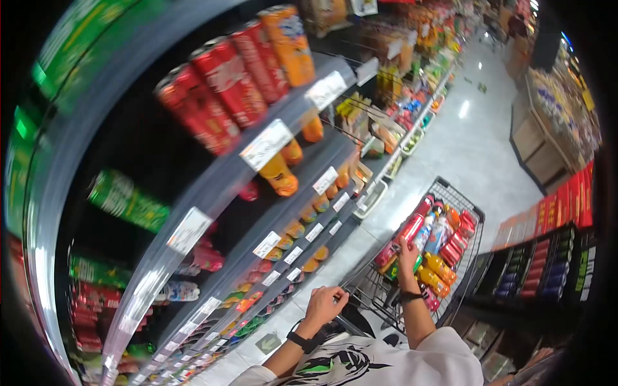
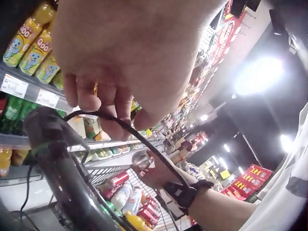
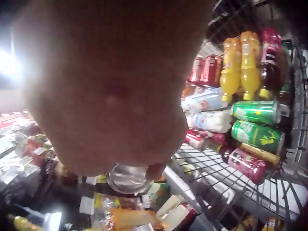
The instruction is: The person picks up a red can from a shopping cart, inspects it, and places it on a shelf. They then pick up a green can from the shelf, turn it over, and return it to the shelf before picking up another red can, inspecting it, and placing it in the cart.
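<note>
My right hand (image 1: pixel 408 258) grips a red can (image 1: pixel 412 228) above the shopping cart (image 1: pixel 479 215). In the left wrist view, the can's silver end (image 2: pixel 141 160) shows at the fingers; the right wrist view shows this metal end (image 3: pixel 127 179) below the hand. My left hand (image 1: pixel 326 305) hangs with loosely bent fingers beside the shelves, holding nothing. A thick black bar (image 2: pixel 50 137) lies close to it, and a black cable (image 2: pixel 144 139) runs past its fingers. Inside the cart lie yellow bottles (image 3: pixel 240 67), green cans (image 3: pixel 257 134), white bottles (image 3: pixel 209 121) and more red cans (image 3: pixel 211 70).
Drink shelves (image 1: pixel 257 244) with price tags rise along the left, bearing red cans (image 1: pixel 228 80), an orange can (image 1: pixel 288 45) and a green can (image 1: pixel 129 201). A grey floor aisle (image 1: pixel 450 138) runs ahead. On the right are a wooden display (image 1: pixel 553 141) and a dark drinks rack (image 1: pixel 534 270).
</note>
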`<state>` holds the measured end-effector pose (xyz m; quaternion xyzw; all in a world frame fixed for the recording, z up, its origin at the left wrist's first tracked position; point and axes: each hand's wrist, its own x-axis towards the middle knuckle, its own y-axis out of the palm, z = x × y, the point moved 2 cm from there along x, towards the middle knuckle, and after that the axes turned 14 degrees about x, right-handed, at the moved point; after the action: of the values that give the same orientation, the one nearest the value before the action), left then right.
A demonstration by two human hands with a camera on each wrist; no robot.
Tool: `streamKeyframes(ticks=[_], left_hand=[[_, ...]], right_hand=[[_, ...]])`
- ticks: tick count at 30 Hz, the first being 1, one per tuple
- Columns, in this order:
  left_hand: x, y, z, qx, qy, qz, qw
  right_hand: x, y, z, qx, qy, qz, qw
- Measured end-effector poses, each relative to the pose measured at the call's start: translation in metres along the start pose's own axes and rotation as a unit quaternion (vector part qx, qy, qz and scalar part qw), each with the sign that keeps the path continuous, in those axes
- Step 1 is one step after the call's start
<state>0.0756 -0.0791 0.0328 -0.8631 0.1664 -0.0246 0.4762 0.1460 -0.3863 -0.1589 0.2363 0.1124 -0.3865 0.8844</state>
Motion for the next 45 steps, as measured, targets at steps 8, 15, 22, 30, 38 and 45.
streamKeyframes(ticks=[8,15,22,30,38,45], left_hand=[[-0.059,-0.027,0.024,-0.052,0.014,-0.005,0.999],[-0.135,-0.054,0.052,-0.141,-0.010,0.247,0.959],[-0.195,-0.087,0.077,-0.215,0.088,0.187,0.955],[-0.243,-0.214,0.055,-0.460,0.150,-0.151,0.862],[-0.289,-0.221,0.059,-0.644,0.105,-0.274,0.707],[-0.302,-0.223,0.063,-0.596,0.115,-0.326,0.724]], right_hand=[[-0.122,0.093,0.100,0.071,-0.183,0.126,0.973],[-0.284,0.161,0.163,0.072,-0.195,0.286,0.935],[-0.394,0.183,0.168,0.113,-0.164,0.465,0.862],[-0.481,0.174,0.145,0.055,0.035,0.644,0.762],[-0.551,0.181,0.117,-0.047,0.106,0.733,0.670],[-0.561,0.189,0.113,-0.087,0.074,0.764,0.634]])
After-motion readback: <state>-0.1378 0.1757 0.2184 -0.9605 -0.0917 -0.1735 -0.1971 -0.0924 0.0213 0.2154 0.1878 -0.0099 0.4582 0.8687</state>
